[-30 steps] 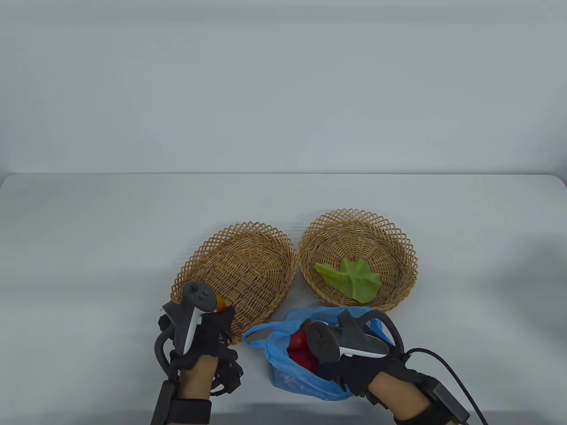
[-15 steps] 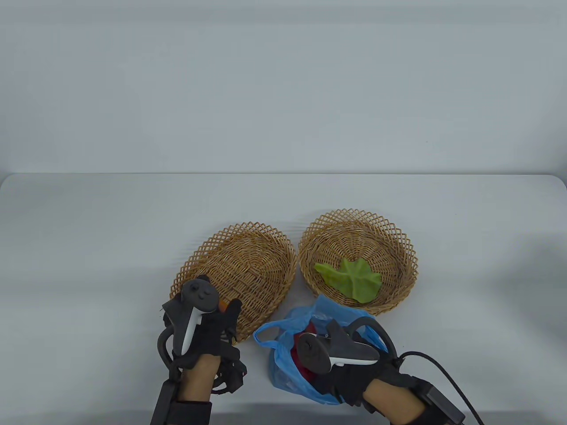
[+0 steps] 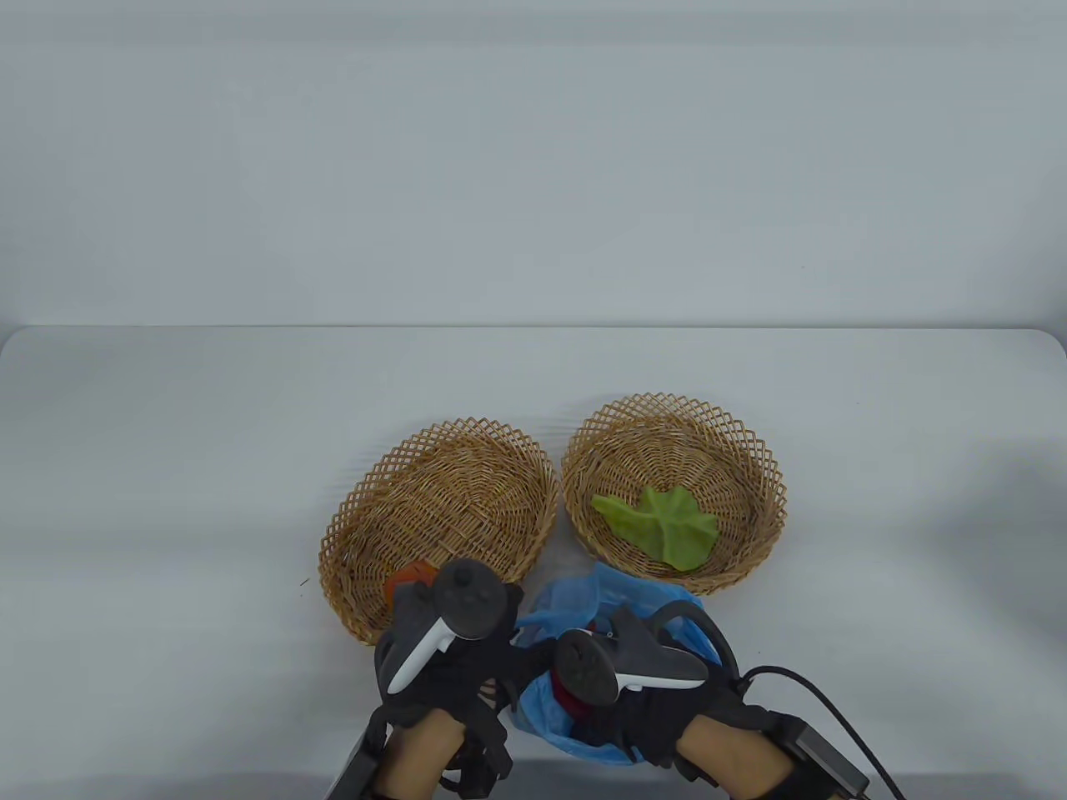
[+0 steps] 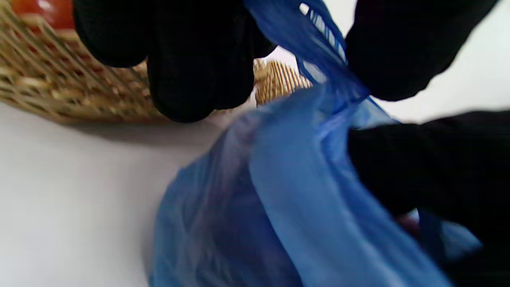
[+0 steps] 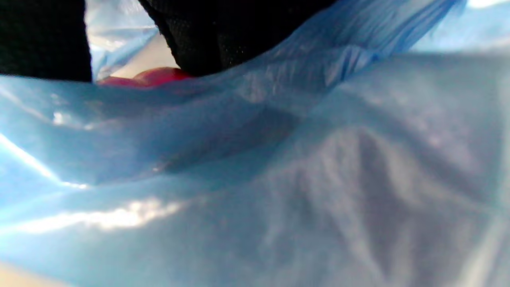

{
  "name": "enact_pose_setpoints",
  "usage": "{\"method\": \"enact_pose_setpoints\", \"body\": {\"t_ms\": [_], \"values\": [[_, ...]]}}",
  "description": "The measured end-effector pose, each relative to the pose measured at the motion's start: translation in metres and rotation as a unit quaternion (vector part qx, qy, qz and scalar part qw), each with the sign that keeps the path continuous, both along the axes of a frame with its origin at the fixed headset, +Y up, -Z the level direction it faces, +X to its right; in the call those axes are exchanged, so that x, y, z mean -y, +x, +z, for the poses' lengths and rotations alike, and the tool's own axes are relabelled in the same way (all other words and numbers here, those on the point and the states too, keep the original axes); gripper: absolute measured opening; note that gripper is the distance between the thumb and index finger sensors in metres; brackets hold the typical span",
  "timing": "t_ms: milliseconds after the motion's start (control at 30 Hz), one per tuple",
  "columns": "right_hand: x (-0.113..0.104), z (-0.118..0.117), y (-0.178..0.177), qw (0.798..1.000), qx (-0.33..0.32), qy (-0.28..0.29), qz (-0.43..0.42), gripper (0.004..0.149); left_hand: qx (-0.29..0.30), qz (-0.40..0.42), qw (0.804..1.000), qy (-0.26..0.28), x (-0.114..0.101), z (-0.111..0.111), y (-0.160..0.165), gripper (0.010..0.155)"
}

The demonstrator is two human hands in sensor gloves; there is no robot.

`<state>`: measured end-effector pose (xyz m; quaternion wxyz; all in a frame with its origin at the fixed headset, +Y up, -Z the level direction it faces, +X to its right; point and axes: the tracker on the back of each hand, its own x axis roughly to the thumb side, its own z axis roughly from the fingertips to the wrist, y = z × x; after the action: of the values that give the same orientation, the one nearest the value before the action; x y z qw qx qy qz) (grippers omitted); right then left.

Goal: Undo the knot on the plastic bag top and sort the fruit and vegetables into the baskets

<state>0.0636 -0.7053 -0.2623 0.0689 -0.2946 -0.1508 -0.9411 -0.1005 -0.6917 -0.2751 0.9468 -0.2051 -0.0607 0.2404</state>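
- The counter (image 3: 167,500) carries everything; taking the blue plastic bag (image 3: 575,604) as the landmark, all the rest lies just beyond it or at its mouth.
- The oval basket (image 3: 450,492) sits beyond the bag and to its left, its near rim just beside the bag. An orange-red fruit (image 3: 410,577) lies inside at the near edge, partly hidden by the left hand's tracker.
- The round basket (image 3: 675,433) sits directly beyond the bag, near rim close to it, and holds a green leaf (image 3: 663,525).
- The bag itself is open at the top, so the knot appears undone; something red (image 5: 153,75) lies inside.
- The right hand (image 3: 667,708) is at the bag's near right side with fingers down in or at the mouth. Whether they are clenched on plastic or on the red item I cannot tell.
- The left hand (image 3: 454,667) is at the bag's left edge; in the left wrist view its thumb and fingers (image 4: 191,67) appear to pinch a strip of the plastic.
- Risks, as I judge them: the thin film may stretch or tear if both hands pull apart sharply. The slack bag could lift with the produce if the left hand's pinch slips. A round item could roll out onto the counter if the mouth tips. With the contents half hidden, a fruit might be dropped beside the leaf.
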Motion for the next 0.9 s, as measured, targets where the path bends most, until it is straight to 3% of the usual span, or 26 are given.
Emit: {"method": "enact_pose_setpoints", "body": {"t_ms": [133,267,367,533,667,900], "values": [[0.003,0.001,-0.002,1.000,0.000,0.006,-0.002,0.092,0.014,-0.038,0.999,-0.011,0.008,-0.001,0.010,0.080],[0.006,0.004,-0.006,1.000,-0.005,0.020,0.012,0.096,0.001,-0.073,0.997,-0.003,0.011,-0.002,0.014,0.054],[0.009,0.006,-0.010,0.999,-0.007,0.030,0.023,0.099,-0.011,-0.078,0.997,-0.005,0.013,-0.003,0.011,0.044],[0.017,0.009,-0.016,0.998,-0.009,0.046,0.036,0.106,-0.030,-0.071,0.997,-0.006,0.013,-0.005,0.007,0.044],[0.021,0.013,-0.022,0.995,-0.017,0.091,0.043,0.107,-0.039,-0.072,0.997,-0.008,0.014,-0.006,0.005,0.044],[0.014,0.006,-0.013,0.996,-0.005,0.084,0.019,0.107,-0.061,-0.059,0.996,0.005,0.009,-0.005,-0.005,0.043]]}}
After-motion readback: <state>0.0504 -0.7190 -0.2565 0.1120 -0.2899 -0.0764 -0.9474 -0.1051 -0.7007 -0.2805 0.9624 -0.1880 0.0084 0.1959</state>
